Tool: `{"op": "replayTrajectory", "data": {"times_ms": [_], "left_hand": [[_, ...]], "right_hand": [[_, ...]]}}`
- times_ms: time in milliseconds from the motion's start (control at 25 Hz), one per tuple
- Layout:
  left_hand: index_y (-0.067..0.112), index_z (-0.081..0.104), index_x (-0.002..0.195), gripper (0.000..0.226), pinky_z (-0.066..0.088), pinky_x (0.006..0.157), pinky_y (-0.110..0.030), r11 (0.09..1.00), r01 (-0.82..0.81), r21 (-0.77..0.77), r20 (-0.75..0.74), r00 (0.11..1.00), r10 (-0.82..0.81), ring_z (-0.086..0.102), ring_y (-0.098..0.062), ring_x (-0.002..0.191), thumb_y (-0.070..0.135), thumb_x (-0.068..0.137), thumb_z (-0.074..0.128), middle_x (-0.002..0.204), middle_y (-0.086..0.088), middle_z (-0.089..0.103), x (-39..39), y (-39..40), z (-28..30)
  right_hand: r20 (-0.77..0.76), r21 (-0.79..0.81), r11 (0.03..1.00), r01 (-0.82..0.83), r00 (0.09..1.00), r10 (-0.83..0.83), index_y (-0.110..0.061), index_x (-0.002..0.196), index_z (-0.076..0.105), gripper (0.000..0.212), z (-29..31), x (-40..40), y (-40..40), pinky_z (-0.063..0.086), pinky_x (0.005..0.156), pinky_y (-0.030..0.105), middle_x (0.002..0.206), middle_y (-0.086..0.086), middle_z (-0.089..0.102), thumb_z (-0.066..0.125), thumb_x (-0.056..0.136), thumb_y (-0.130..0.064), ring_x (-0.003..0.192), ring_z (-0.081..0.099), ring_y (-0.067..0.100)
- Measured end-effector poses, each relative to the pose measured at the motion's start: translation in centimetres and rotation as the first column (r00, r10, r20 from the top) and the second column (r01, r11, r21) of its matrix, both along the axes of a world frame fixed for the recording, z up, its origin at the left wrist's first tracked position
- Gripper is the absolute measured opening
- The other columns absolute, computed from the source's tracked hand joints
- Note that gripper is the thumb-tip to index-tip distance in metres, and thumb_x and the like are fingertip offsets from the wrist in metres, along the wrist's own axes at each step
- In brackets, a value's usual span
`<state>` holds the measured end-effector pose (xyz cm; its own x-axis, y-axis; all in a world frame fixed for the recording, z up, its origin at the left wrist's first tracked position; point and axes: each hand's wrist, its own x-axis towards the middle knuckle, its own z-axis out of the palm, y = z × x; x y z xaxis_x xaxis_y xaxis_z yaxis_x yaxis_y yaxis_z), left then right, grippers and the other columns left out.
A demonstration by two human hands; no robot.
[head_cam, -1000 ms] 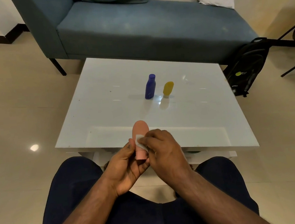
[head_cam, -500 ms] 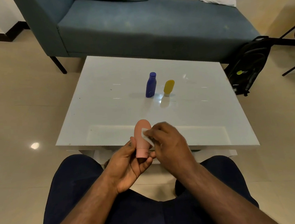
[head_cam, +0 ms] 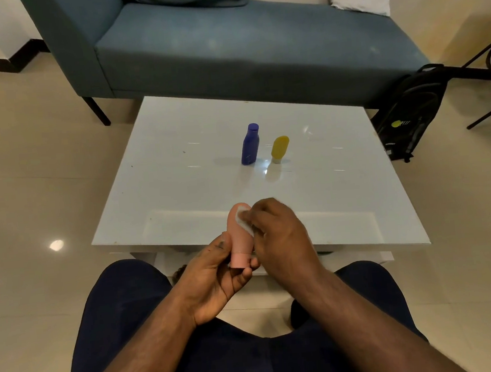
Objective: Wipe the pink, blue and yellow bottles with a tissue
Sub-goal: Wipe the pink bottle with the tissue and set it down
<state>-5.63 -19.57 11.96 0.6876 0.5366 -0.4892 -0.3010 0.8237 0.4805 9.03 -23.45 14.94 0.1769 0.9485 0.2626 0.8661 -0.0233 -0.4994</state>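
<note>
Pink bottle (head_cam: 240, 236) is held cap-down, long axis upright, in the left hand (head_cam: 214, 280) grip above the worktop (head_cam: 178, 174) edge; tissue (head_cam: 243, 220) is pinched against its upper side by the right hand (head_cam: 281, 236).

No text can be read; the black backpack (head_cam: 407, 115) bears an illegible yellow logo.

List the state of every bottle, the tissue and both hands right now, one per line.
Pink plastic bottle: held cap-down above the table edge.
White tissue: pressed on the pink bottle's upper side.
Blue plastic bottle: upright on the white table, cap on.
Yellow plastic bottle: standing on its cap.
Left hand: gripping the pink bottle.
Right hand: holding the tissue.
</note>
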Motion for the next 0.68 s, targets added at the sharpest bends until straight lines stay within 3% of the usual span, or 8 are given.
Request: {"op": "replayTrajectory", "data": {"times_ms": [120,280,440,560,680], "left_hand": [[0.005,0.062,0.124,0.039,0.061,0.060,-0.028,1.000,0.005,0.018,-0.022,1.000,-0.005,0.068,-0.026,0.077,0.029,0.094,0.055,0.106,-0.021,0.069,-0.1,0.0,-0.2],[0.008,0.058,0.136,0.043,0.061,0.061,-0.030,0.999,0.032,0.026,-0.024,0.999,-0.031,0.069,-0.031,0.085,0.023,0.096,0.056,0.122,-0.024,0.063,-0.3,-0.1,-0.8],[0.007,0.064,0.126,0.038,0.058,0.061,-0.025,0.992,0.050,0.117,-0.062,0.997,-0.043,0.069,-0.021,0.078,0.028,0.095,0.056,0.105,-0.016,0.071,0.0,0.0,-0.4],[0.011,0.062,0.132,0.039,0.056,0.063,-0.027,0.986,0.060,0.154,-0.084,0.995,-0.047,0.068,-0.023,0.082,0.025,0.096,0.057,0.114,-0.017,0.072,0.0,-0.1,-0.5],[0.018,0.063,0.134,0.040,0.055,0.064,-0.029,0.978,0.076,0.192,-0.116,0.992,-0.054,0.068,-0.024,0.086,0.023,0.095,0.059,0.112,-0.012,0.074,-0.2,-0.2,-0.6]], "right_hand": [[0.052,-0.014,0.995,-0.098,0.994,0.099,-0.012,0.109,0.069,0.032,0.2,-0.3,-0.5,0.053,0.078,0.035,0.104,0.007,0.062,0.070,0.078,-0.005,0.094,0.058,0.023],[-0.066,-0.004,0.991,0.133,0.989,-0.133,-0.013,0.116,0.067,0.031,0.6,1.4,1.3,0.053,0.086,0.034,0.107,0.003,0.060,0.062,0.086,-0.003,0.097,0.057,0.016],[0.027,-0.018,0.995,-0.096,0.995,0.097,-0.012,0.115,0.067,0.036,1.2,-0.3,-0.5,0.051,0.083,0.032,0.107,0.005,0.060,0.070,0.080,-0.007,0.098,0.056,0.020],[-0.075,0.014,0.998,0.065,0.995,-0.063,-0.013,0.114,0.068,0.030,1.3,1.3,0.6,0.053,0.086,0.034,0.107,0.003,0.061,0.064,0.086,-0.004,0.097,0.058,0.016],[-0.025,-0.016,0.996,0.088,0.996,-0.088,-0.013,0.118,0.066,0.032,1.5,0.9,0.7,0.051,0.092,0.037,0.114,0.006,0.061,0.063,0.087,-0.004,0.104,0.058,0.020]]}}
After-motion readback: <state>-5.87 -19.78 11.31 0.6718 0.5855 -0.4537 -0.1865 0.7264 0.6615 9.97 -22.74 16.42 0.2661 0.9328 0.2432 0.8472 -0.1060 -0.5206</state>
